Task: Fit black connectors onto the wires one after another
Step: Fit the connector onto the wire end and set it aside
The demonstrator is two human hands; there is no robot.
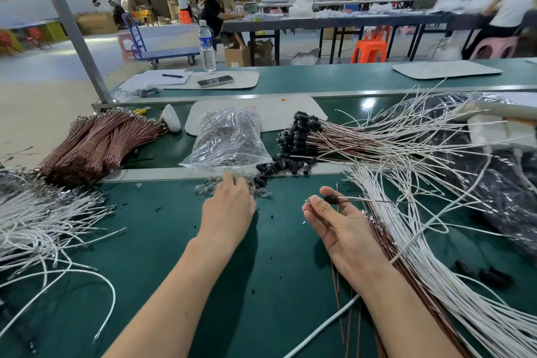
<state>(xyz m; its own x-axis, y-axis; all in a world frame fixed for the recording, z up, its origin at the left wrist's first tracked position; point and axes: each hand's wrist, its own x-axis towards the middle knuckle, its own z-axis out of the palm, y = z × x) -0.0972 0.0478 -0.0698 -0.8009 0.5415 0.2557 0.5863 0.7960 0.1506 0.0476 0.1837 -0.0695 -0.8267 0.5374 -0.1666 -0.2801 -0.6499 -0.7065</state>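
- While your right hand (340, 224) is pinching the wire (366, 200), a black connector (331, 200) is sitting on it beside your thumb.
- Your left hand (229, 206) is reaching palm-down into small loose parts (205, 189) on the table (162, 218); whether it is gripping anything, I cannot tell.
- Next you are probably needing one of the loose connectors (279, 167) just beyond.
- White wires (436, 285) are crowding your right side.

Green bench (261, 285), white wires (436, 270) (loose), brown bundles (96, 142); clear bag (228, 139), black connectors (279, 167)
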